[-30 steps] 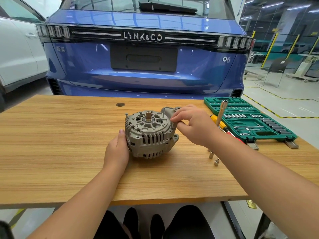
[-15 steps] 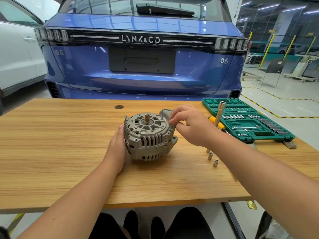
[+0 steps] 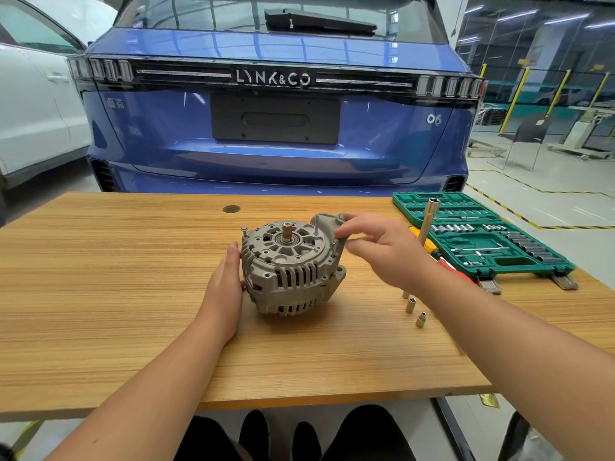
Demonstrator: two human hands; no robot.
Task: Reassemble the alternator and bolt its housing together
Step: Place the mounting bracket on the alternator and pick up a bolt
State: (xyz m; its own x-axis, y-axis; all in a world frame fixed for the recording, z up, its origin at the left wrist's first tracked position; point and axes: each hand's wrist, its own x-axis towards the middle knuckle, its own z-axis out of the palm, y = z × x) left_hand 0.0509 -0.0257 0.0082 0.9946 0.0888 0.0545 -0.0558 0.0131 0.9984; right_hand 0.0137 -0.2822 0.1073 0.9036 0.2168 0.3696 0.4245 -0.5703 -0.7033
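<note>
While the alternator (image 3: 293, 267) sits near the middle of the wooden counter (image 3: 100, 294) with its shaft pointing up, the person keeps it from sliding with the left hand (image 3: 224, 287), whose straight fingers press flat against the housing's left side. That looks like bracing, so the body does not turn as a bolt is worked. The right hand (image 3: 382, 247) reaches over the right edge, its thumb and fingertips closing toward a long bolt (image 3: 333, 249) that stands proud of the housing by the mounting ear; I cannot tell whether they truly pinch it or only touch it. Two more bolts (image 3: 244, 231) also stick up unseated, so I judge the housing halves are together but not yet drawn tight. Just right of the alternator, a few loose sockets (image 3: 411, 304) stand on the counter, within easy reach. Further right lies an open green socket case (image 3: 482, 241), and a driver with a socket tip (image 3: 427, 221) leans up beside it, likely waiting for the tightening.
</note>
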